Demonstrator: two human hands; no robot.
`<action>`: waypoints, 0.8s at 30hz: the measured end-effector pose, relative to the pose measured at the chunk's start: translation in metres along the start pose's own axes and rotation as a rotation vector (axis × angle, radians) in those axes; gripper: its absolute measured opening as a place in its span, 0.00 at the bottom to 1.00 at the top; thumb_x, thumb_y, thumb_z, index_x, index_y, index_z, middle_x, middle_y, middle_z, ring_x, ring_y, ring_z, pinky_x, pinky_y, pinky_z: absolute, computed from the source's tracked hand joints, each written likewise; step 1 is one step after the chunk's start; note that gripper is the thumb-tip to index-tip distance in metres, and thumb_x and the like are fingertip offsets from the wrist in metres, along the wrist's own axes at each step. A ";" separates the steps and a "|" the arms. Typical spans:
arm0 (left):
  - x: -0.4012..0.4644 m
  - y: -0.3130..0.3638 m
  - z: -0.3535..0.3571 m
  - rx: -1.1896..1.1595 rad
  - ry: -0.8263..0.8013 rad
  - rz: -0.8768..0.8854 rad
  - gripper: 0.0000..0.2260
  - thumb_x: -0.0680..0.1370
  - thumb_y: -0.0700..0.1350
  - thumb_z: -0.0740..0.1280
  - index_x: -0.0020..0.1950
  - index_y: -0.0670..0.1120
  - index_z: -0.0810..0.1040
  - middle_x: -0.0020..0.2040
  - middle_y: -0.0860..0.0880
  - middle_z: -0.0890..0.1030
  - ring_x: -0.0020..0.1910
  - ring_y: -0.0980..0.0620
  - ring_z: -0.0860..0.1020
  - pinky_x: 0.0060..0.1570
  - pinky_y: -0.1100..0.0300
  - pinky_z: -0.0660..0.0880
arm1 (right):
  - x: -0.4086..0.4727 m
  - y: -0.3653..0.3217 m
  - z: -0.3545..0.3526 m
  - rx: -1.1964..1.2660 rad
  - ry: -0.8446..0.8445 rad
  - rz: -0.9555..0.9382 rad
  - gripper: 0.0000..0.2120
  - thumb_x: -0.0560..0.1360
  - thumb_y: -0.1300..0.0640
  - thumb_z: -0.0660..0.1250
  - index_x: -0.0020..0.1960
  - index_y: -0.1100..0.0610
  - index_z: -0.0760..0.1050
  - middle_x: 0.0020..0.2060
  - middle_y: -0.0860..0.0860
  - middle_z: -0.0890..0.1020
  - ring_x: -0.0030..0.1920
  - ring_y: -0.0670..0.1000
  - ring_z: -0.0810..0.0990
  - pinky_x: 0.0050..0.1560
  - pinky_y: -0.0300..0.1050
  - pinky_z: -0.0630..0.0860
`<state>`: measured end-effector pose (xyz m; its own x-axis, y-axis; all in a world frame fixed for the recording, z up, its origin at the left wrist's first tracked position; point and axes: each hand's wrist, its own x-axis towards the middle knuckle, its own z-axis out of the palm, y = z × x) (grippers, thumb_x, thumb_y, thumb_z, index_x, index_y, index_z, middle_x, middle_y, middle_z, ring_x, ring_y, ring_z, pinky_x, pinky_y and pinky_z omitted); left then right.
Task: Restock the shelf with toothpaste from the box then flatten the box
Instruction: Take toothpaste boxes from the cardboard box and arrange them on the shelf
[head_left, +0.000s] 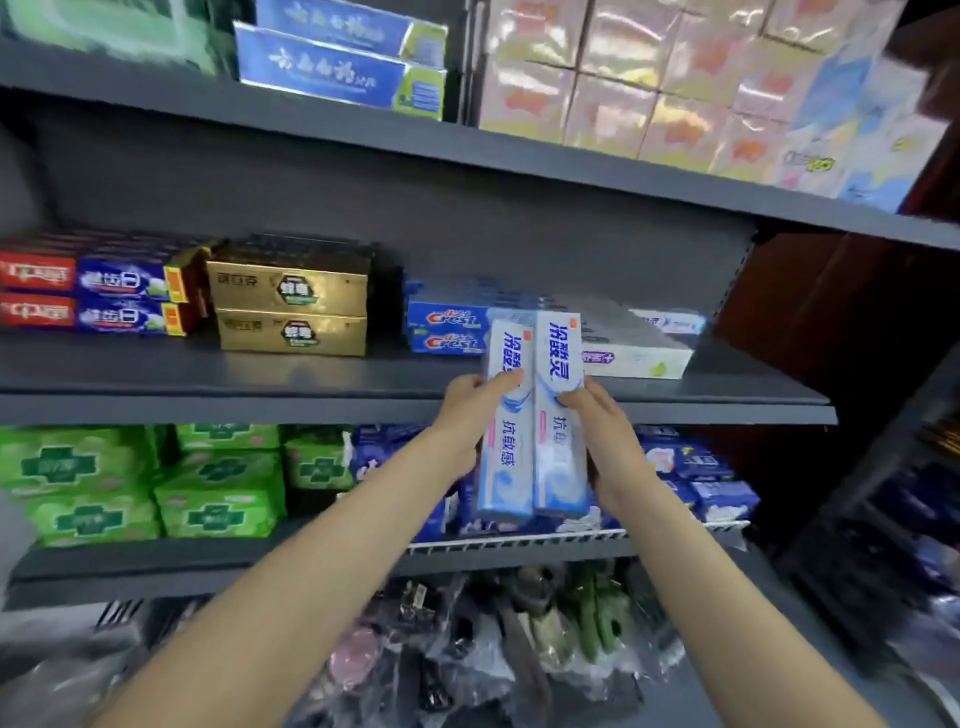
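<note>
Both forearms are bare from the frame's bottom edge to the wrists, with no sleeves, and the hands (470, 415) (605, 434) wear no gloves, rings or watch.

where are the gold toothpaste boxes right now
In the head view, the gold toothpaste boxes sit left-centre on the middle shelf, between red-and-blue boxes and Crest boxes.

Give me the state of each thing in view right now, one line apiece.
Left hand: gripping the left toothpaste carton.
Right hand: gripping the right toothpaste carton.
Two white-blue toothpaste cartons: held on end, side by side, before the middle shelf.
Middle shelf: part stocked, bare strip along its front.
Crest cartons: stacked flat, partly behind the held cartons.
Gold cartons: stacked two high.
</note>
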<state>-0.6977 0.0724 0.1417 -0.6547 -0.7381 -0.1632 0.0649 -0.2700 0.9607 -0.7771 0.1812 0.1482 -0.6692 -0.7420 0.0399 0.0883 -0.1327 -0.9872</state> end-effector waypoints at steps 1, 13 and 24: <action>0.014 0.001 0.017 -0.008 -0.013 0.001 0.18 0.76 0.47 0.69 0.61 0.37 0.74 0.48 0.41 0.82 0.38 0.48 0.81 0.33 0.59 0.79 | 0.012 -0.004 -0.014 -0.001 0.020 -0.004 0.14 0.78 0.61 0.60 0.61 0.55 0.76 0.51 0.53 0.84 0.45 0.51 0.84 0.41 0.43 0.79; 0.136 0.036 0.180 0.046 -0.037 0.046 0.12 0.77 0.48 0.67 0.52 0.42 0.68 0.45 0.44 0.78 0.36 0.51 0.77 0.24 0.65 0.73 | 0.150 -0.083 -0.173 -0.239 0.169 -0.011 0.06 0.77 0.62 0.63 0.52 0.59 0.77 0.47 0.59 0.83 0.40 0.54 0.82 0.41 0.45 0.79; 0.240 0.026 0.285 -0.080 0.130 -0.077 0.09 0.79 0.44 0.65 0.56 0.44 0.69 0.46 0.43 0.76 0.42 0.46 0.77 0.52 0.47 0.76 | 0.315 -0.079 -0.319 -0.875 0.183 -0.108 0.18 0.67 0.60 0.77 0.55 0.62 0.79 0.51 0.57 0.82 0.50 0.51 0.78 0.47 0.42 0.70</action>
<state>-1.0679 0.0645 0.1914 -0.5573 -0.7857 -0.2685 0.0817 -0.3737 0.9239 -1.2306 0.1675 0.1891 -0.7550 -0.6281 0.1883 -0.5252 0.4073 -0.7472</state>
